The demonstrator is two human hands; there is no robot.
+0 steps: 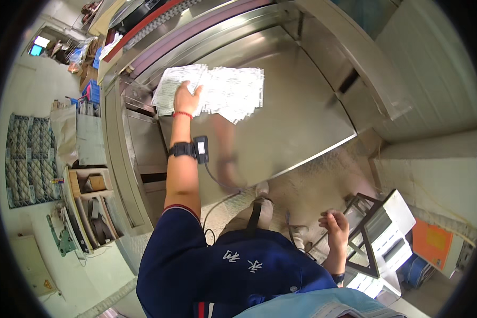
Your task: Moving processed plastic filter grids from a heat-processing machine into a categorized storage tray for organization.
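Observation:
Spread over the left part of a shiny metal table (297, 100) lie several overlapping white printed sheets (233, 87), fanned at their lower edge. My left hand (186, 99) rests on top of the left-hand sheets (168, 87), fingers stretched forward and thumb apart. That wrist carries a red beaded bracelet (182, 114), and a black strap with a small device (200, 149) sits on the forearm. Away from the table, at my right side, my right hand (335, 228) hangs with its fingers curled in; nothing shows in it.
A metal rim (124, 159) borders the table on the left, and a raised frame (355, 53) on the right. A cable (217, 183) runs from my forearm device. Right of me stands a dark-framed chair (371, 238) near an orange panel (432, 245). Wooden bins (95, 206) stand at far left.

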